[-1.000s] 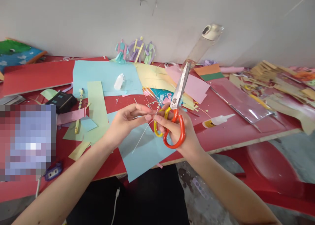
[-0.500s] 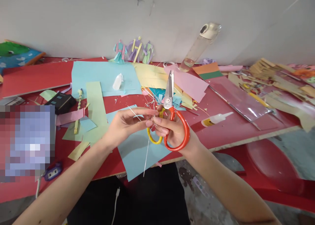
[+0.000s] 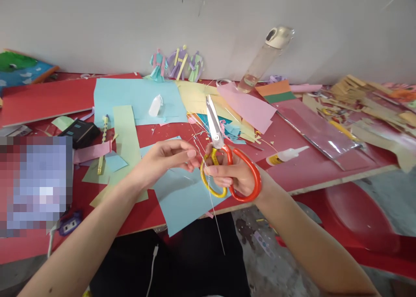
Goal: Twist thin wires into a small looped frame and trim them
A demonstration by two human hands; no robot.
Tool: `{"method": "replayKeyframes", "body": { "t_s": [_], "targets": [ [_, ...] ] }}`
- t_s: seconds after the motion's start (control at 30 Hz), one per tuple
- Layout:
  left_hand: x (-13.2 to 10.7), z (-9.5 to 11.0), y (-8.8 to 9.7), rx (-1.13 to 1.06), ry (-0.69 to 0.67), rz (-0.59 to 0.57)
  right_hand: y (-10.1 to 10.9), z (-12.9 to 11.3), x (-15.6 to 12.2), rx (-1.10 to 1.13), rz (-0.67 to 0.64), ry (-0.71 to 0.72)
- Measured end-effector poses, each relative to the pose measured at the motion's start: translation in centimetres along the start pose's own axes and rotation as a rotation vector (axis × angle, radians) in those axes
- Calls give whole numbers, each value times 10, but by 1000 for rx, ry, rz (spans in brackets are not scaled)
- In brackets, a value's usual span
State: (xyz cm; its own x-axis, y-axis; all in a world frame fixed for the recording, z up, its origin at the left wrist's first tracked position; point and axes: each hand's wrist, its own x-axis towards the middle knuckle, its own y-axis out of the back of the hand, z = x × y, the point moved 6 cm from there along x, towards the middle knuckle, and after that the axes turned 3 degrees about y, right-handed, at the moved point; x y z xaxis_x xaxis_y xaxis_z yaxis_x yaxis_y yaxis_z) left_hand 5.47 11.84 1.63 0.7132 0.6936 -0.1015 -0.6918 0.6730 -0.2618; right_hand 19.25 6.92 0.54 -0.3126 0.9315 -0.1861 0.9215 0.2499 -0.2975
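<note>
My right hand grips scissors with one yellow and one red handle loop, blades pointing up and nearly closed. Between its thumb and fingers it also pinches a thin silvery wire, twisted in its upper part, with a straight tail hanging past the table edge. Close beside it, my left hand is closed in a pinch at the twisted part of the wire; its exact contact is hard to make out. Under both hands lies a sheet of blue paper.
Behind the hands are paper scraps and loose wires. A small white bottle, a glue bottle and a tilted water bottle stand or lie around. Paper dolls lean on the wall; a pencil and black box are left.
The scissors in my right hand have tipped to the left and dropped slightly. The wire's hanging tail has swung right, and the hands have drawn slightly apart, showing its twisted part.
</note>
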Motion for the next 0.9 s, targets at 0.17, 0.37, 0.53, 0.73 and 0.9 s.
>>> {"method": "replayKeyframes", "body": {
  "t_s": [0.17,0.37,0.53,0.73,0.9],
  "targets": [
    [1,-6,0,31,61,-11,0,3,1,26,20,-17],
    [1,-9,-5,-3,110,-29,2,5,3,1,31,-47],
    [0,-11,-7,-21,155,-79,2,9,2,17,47,-55],
    [0,-10,-7,-22,154,-91,0,12,4,-18,50,-68],
    [1,-13,-8,8,199,-76,3,3,-1,-197,119,-63]
  ]
}}
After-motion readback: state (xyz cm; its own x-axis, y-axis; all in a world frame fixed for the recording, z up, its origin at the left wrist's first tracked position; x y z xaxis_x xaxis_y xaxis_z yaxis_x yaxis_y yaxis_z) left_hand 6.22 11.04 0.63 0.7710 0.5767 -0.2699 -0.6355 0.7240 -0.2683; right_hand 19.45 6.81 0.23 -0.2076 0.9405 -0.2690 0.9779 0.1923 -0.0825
